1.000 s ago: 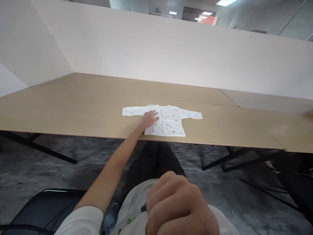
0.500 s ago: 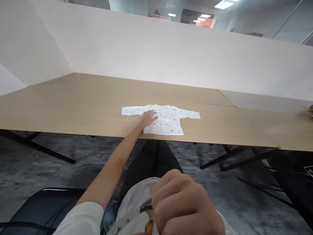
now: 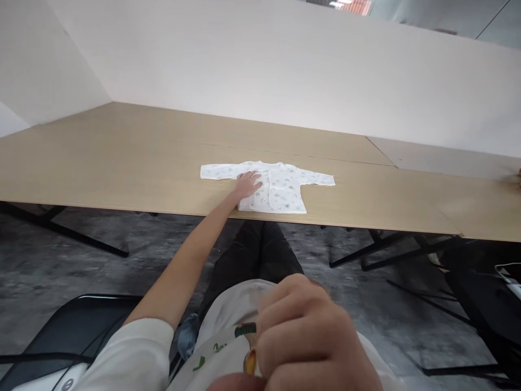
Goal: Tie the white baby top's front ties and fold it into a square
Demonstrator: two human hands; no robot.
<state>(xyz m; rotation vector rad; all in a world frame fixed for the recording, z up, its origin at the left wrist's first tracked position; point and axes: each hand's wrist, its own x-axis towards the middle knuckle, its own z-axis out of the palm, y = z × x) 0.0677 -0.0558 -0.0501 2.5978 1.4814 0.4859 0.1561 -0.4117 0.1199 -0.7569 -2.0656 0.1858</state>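
Note:
A small white baby shirt [image 3: 285, 190] with a faint scattered print lies spread out on the wooden table [image 3: 142, 157], both sleeves stretched sideways and its hem close to the front edge. My left hand [image 3: 247, 184] rests flat on the left half of its front, fingers extended and apart. Close to the camera, in front of my chest, is my right hand [image 3: 313, 336] with its fingers curled in. The inside of that fist is hidden, so I cannot see whether anything is in it.
A white partition [image 3: 244, 65] rises behind the table. To my lower left stands a black chair [image 3: 81, 326], with a white object [image 3: 61, 380] on it. Another black chair [image 3: 484, 304] and dark metal table legs [image 3: 391, 250] are at the right.
The view has tipped downward, so the table and shirt sit higher in the picture. My left hand stays on the shirt; my right hand remains closed near the camera.

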